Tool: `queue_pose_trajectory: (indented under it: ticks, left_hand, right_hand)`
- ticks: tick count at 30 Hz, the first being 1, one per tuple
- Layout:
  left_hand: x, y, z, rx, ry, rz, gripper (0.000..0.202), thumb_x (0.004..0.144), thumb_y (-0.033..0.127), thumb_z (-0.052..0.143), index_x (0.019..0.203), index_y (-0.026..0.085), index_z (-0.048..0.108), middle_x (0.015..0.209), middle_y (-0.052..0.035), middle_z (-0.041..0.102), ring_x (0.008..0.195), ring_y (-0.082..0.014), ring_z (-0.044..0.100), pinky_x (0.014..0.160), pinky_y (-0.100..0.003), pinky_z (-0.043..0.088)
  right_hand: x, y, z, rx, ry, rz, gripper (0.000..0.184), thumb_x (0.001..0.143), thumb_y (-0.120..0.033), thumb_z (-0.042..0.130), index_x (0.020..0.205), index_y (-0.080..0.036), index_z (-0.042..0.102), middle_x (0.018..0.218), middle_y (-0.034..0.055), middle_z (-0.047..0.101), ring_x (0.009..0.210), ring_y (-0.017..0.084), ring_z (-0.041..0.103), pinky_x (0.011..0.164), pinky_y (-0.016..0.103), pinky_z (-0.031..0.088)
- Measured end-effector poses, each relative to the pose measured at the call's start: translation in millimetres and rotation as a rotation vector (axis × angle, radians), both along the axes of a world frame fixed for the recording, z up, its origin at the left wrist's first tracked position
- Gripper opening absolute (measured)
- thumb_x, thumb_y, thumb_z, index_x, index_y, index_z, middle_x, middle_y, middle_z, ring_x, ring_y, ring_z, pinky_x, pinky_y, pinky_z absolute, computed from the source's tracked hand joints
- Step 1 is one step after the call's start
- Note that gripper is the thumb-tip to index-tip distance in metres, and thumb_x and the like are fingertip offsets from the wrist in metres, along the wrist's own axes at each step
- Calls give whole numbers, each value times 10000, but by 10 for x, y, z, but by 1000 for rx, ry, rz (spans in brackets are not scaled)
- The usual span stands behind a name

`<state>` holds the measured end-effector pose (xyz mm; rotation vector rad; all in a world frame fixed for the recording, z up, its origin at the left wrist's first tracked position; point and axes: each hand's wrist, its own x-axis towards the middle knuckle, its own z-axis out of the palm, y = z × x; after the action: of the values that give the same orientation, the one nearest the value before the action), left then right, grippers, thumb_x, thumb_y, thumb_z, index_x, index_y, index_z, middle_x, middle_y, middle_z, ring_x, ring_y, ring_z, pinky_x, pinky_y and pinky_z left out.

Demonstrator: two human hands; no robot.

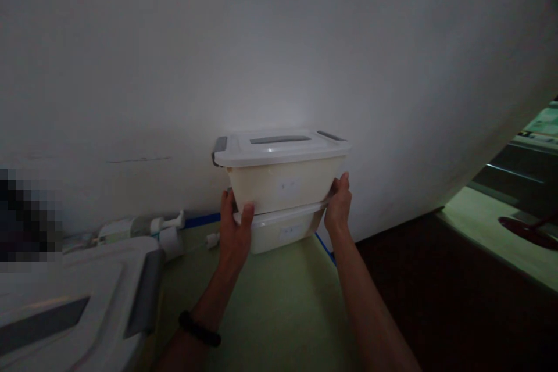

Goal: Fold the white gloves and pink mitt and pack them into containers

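A white lidded plastic bin [283,177] with grey latches sits stacked on a second, lower white bin [283,231] against the white wall. My left hand [233,232] grips the upper bin's lower left corner, thumb on its front. My right hand [337,206] is closed on its lower right corner. Both arms reach forward over a pale green table top [279,302].
A larger white bin lid [74,302] with grey handles lies at the near left. White pump bottles [148,229] lie along the wall on the left. Blue tape [200,221] runs along the table's back edge. Dark floor [436,290] drops off to the right.
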<state>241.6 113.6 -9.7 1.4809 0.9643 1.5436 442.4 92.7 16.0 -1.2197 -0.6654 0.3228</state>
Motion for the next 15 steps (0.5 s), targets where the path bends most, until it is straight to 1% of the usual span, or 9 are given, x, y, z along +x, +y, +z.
queue_pose_trajectory:
  ticks: [2,3,5,7,9,12,13,15]
  left_hand:
    - [17,8,-30,32,31,48,536,739,426,610,1209,224,447,1310,-100,450,1282,-290,315,1052,-460,255]
    - [27,11,-41,48,50,63,552,719,408,637,1203,223,449,1326,-105,434,1282,-291,317,1050,-457,263]
    - [39,10,-42,89,95,89,575,692,388,668,1194,204,457,1399,-124,339,1303,-292,277,1062,-456,236]
    - [36,-7,-4,145,139,102,576,676,372,684,1182,190,478,1444,-127,264,1330,-292,214,1077,-457,196]
    - [17,-39,62,164,165,75,573,693,355,674,1208,204,473,1431,-112,307,1336,-283,208,1078,-463,193]
    - [-16,-88,136,99,166,20,588,752,348,620,1289,233,410,1361,-95,432,1298,-276,307,1053,-476,255]
    - [-22,-95,139,84,165,14,599,758,349,613,1305,238,394,1358,-91,438,1286,-275,329,1047,-474,270]
    - [-24,-92,110,107,157,10,628,742,341,631,1312,243,386,1378,-82,415,1284,-270,333,1054,-456,268]
  right_hand:
    - [-3,18,-33,14,-20,-34,599,797,-623,288,827,-151,655,847,82,688,834,220,611,780,347,437]
    - [-6,28,-52,19,-29,-48,577,796,-611,305,854,-152,649,888,84,684,872,221,602,808,354,427]
    - [-10,40,-81,24,-39,-52,550,797,-594,327,918,-157,637,983,84,667,961,218,575,867,358,400]
    - [-6,37,-81,30,-46,-25,562,803,-596,308,966,-165,629,1041,79,651,1018,209,556,896,351,390]
    - [7,23,-59,29,-50,21,594,805,-616,278,982,-174,633,1034,74,656,1034,206,557,887,343,407]
    - [24,8,-34,31,-73,82,629,795,-644,266,1015,-184,634,1013,75,667,1045,218,559,870,352,426]
    - [25,9,-38,38,-81,84,631,797,-645,262,1038,-188,626,1039,75,660,1064,219,551,884,358,420]
    - [19,16,-61,53,-89,67,626,806,-636,257,1084,-193,603,1115,75,629,1114,214,521,931,372,388]
